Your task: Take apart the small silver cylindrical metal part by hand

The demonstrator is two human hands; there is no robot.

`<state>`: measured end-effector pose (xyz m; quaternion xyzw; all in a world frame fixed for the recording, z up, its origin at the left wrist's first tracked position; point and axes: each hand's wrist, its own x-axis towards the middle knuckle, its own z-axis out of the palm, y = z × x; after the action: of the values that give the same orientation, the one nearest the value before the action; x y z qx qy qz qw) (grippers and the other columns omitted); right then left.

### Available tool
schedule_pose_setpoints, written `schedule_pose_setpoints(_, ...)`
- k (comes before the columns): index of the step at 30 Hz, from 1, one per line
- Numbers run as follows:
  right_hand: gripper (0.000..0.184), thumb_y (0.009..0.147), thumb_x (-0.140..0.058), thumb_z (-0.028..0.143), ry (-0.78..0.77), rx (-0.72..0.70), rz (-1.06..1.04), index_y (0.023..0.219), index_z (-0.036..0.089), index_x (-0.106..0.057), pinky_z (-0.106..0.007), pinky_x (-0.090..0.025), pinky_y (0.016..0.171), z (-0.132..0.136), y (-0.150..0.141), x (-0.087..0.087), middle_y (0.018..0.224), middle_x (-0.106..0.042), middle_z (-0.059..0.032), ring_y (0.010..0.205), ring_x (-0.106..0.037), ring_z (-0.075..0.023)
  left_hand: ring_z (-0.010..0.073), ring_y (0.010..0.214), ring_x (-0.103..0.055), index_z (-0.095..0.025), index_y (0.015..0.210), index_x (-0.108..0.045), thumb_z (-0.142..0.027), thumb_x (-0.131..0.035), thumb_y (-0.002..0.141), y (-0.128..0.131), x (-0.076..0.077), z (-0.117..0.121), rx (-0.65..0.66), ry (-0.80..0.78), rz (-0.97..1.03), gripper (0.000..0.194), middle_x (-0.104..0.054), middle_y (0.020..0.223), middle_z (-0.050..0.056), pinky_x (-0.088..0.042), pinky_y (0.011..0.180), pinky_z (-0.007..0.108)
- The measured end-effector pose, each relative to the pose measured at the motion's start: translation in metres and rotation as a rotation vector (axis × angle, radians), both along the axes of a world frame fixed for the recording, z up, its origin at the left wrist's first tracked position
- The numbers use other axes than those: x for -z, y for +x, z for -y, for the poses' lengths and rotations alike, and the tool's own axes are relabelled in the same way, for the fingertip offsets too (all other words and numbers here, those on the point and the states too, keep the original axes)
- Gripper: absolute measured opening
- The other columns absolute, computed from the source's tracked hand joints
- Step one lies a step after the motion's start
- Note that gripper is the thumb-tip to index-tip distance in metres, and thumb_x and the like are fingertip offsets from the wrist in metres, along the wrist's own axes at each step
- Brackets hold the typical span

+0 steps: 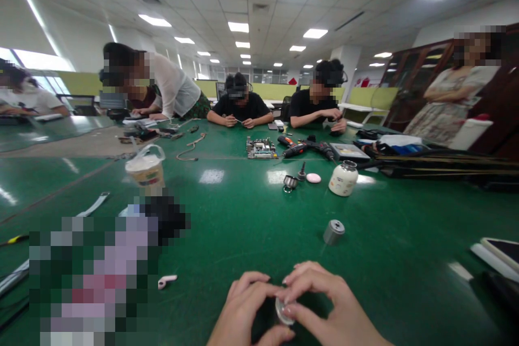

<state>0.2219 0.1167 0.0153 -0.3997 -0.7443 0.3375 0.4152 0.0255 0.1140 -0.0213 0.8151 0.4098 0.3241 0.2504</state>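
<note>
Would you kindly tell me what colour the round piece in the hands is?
The round piece is silvery grey; head view.

I have the disc (284, 311) between my left hand (248, 311) and right hand (324, 303), over the table (227, 227). Cylinder (334, 233) ahead, right; jar (343, 180) behind it. Earbud (167, 280) left of both hands, cup (145, 172) farther back. Circuit board (260, 148) far ahead, drills (297, 150) to its right.
</note>
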Motion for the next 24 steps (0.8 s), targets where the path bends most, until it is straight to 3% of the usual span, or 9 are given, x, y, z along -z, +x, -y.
schedule_pose_setpoints(4,0.009,0.077,-0.075,0.021,0.123,0.075,0.043,0.081,0.023,-0.067,-0.036,-0.051,0.083,-0.001,0.006,0.002,0.067,-0.067,0.0012,0.072,-0.066,-0.0185,0.0279,0.108,-0.062,-0.025,0.106,-0.069,-0.037,-0.079,0.074,0.001,0.002,0.000,-0.020,-0.018,-0.009,0.036,-0.072,0.107,0.007,-0.052,0.090,0.038)
schedule_pose_setpoints(7,0.003,0.088,-0.062,0.024,0.121,0.143,-0.003,0.090,0.023,-0.059,-0.032,-0.051,0.074,-0.001,0.015,0.004,0.056,-0.059,0.0043,0.061,-0.063,-0.0167,0.0294,0.110,-0.060,-0.024,0.106,-0.069,-0.036,-0.080,0.073,0.002,0.005,0.001,-0.042,-0.047,-0.001,0.036,-0.071,0.108,0.008,-0.051,0.091,0.040)
schedule_pose_setpoints(9,0.006,0.092,-0.055,0.024,0.065,0.138,-0.031,0.098,0.023,-0.055,-0.030,-0.051,0.071,0.000,0.021,0.007,0.063,-0.062,0.0029,0.064,-0.064,-0.0167,0.0294,0.111,-0.059,-0.024,0.106,-0.068,-0.035,-0.079,0.074,0.002,0.007,0.001,-0.044,-0.058,0.019,0.036,-0.070,0.107,0.008,-0.050,0.092,0.040)
schedule_pose_setpoints(12,0.016,0.091,-0.053,0.023,0.025,0.097,-0.021,0.107,0.022,-0.053,-0.032,-0.051,0.080,0.001,0.024,0.014,0.081,-0.068,-0.0030,0.080,-0.067,-0.0195,0.0275,0.108,-0.060,-0.023,0.110,-0.065,-0.035,-0.079,0.073,0.001,0.008,0.000,-0.039,-0.069,0.070,0.041,-0.068,0.109,0.009,-0.051,0.091,0.038)
schedule_pose_setpoints(17,0.044,0.078,-0.064,0.021,-0.003,-0.143,0.104,0.121,0.023,-0.057,-0.040,-0.050,0.094,0.000,0.022,0.026,0.114,-0.066,-0.0108,0.107,-0.062,-0.0265,0.0278,0.117,-0.055,-0.026,0.133,-0.051,-0.049,-0.077,0.073,-0.002,0.005,0.000,0.049,0.012,0.199,0.069,-0.060,0.126,0.010,-0.045,0.102,0.040)
schedule_pose_setpoints(20,0.047,0.073,-0.072,0.023,0.030,-0.190,0.188,0.119,0.024,-0.063,-0.041,-0.049,0.094,-0.002,0.021,0.030,0.115,-0.067,-0.0111,0.107,-0.061,-0.0285,0.0285,0.121,-0.050,-0.032,0.130,-0.056,-0.050,-0.071,0.079,-0.002,0.002,0.001,0.082,0.039,0.167,0.056,-0.058,0.130,0.009,-0.041,0.104,0.042)
schedule_pose_setpoints(24,0.043,0.076,-0.071,0.020,0.078,-0.157,0.219,0.118,0.023,-0.065,-0.038,-0.051,0.091,-0.003,0.017,0.031,0.113,-0.069,-0.0109,0.104,-0.063,-0.0264,0.0255,0.120,-0.050,-0.035,0.122,-0.064,-0.032,-0.068,0.084,0.000,-0.003,-0.002,0.081,0.024,0.171,0.038,-0.057,0.130,0.006,-0.045,0.098,0.039)
